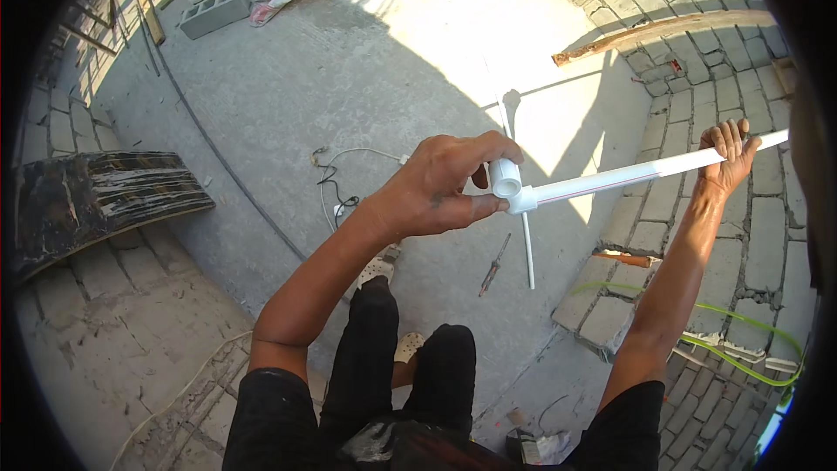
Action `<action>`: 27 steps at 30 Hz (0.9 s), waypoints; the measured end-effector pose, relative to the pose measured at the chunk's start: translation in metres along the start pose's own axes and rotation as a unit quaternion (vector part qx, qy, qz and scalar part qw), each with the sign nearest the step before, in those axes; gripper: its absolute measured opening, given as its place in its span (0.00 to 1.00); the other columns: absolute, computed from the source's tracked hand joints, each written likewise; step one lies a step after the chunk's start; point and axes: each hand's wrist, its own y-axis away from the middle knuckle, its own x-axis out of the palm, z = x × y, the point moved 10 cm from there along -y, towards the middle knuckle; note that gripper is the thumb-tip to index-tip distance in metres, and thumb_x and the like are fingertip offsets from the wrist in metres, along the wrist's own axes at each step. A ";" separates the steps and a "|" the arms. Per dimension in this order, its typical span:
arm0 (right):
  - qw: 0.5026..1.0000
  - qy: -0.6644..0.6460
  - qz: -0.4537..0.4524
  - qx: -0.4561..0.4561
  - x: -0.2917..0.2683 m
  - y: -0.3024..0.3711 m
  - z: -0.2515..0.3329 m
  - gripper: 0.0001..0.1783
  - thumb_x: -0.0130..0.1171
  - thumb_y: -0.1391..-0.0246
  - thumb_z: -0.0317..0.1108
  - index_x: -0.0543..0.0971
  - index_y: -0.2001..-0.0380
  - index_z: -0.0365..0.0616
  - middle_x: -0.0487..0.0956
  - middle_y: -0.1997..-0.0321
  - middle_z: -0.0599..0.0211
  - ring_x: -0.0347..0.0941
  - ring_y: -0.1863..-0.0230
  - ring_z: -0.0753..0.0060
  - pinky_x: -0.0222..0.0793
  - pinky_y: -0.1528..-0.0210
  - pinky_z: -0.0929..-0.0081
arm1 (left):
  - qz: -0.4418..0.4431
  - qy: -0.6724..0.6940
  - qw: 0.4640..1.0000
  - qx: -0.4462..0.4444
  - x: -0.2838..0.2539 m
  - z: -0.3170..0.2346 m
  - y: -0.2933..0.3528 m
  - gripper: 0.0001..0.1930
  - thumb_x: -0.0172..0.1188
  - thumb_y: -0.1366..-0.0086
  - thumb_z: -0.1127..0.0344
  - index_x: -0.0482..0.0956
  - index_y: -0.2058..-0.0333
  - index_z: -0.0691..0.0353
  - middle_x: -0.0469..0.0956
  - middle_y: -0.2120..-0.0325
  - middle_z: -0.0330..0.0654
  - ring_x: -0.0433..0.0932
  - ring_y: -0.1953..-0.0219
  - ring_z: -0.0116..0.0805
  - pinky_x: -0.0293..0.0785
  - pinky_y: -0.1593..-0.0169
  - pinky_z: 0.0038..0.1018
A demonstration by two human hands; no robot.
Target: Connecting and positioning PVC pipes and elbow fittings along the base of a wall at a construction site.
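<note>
My left hand (436, 187) is closed on a white plastic pipe fitting (505, 180), thumb below and fingers curled over the top. One round socket of the fitting faces up toward me. Out of its other socket a long white pipe (610, 183) with a thin red stripe runs to the right, tilted slightly upward. Farther along, my right hand (728, 157) wraps round this pipe. The pipe and fitting are held in the air above the concrete floor.
On the floor lie another thin white pipe (528, 253), a slim pointed tool (495, 265), a cable (328, 176) and a long dark hose (209, 135). Hollow blocks (216, 14) stand at the far left. A wooden beam (663, 38) and green hose (741, 321) are by the right block wall.
</note>
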 end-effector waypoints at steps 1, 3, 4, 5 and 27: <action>1.000 -0.005 -0.009 -0.008 0.009 -0.013 0.010 0.18 0.61 0.40 0.44 0.73 0.66 0.38 0.60 0.85 0.77 0.57 0.85 0.83 0.60 0.79 0.80 | -0.005 0.000 1.000 -0.005 -0.007 -0.009 -0.011 0.23 0.71 0.53 0.74 0.75 0.56 0.60 0.81 0.67 0.43 0.81 0.69 0.35 0.76 0.65 0.28; 1.000 0.003 -0.011 -0.012 0.025 -0.039 0.025 0.19 0.59 0.39 0.46 0.75 0.64 0.37 0.62 0.84 0.77 0.58 0.85 0.82 0.61 0.79 0.79 | -0.007 0.004 1.000 0.001 -0.021 -0.032 -0.033 0.24 0.71 0.53 0.74 0.75 0.56 0.60 0.81 0.67 0.43 0.81 0.69 0.35 0.76 0.65 0.28; 0.999 0.011 -0.027 -0.022 0.026 -0.045 0.033 0.20 0.57 0.38 0.47 0.75 0.64 0.37 0.62 0.84 0.77 0.58 0.85 0.81 0.60 0.80 0.78 | -0.007 -0.011 1.000 0.001 -0.024 -0.038 -0.044 0.24 0.71 0.54 0.74 0.76 0.56 0.61 0.81 0.67 0.43 0.81 0.69 0.35 0.76 0.65 0.28; 0.999 0.017 -0.023 -0.030 0.029 -0.049 0.046 0.21 0.55 0.36 0.48 0.76 0.64 0.37 0.62 0.84 0.76 0.58 0.85 0.80 0.60 0.80 0.78 | -0.006 -0.027 1.000 0.002 -0.025 -0.045 -0.058 0.24 0.71 0.54 0.74 0.76 0.56 0.61 0.81 0.66 0.44 0.81 0.69 0.35 0.76 0.65 0.28; 0.990 -0.003 -0.130 -0.056 -0.027 -0.193 0.023 0.13 0.56 0.36 0.41 0.71 0.64 0.42 0.54 0.86 0.82 0.50 0.87 0.83 0.51 0.85 0.78 | -0.108 -0.091 0.988 -0.068 -0.067 -0.077 -0.128 0.19 0.69 0.50 0.73 0.75 0.58 0.63 0.80 0.71 0.42 0.80 0.71 0.29 0.72 0.67 0.26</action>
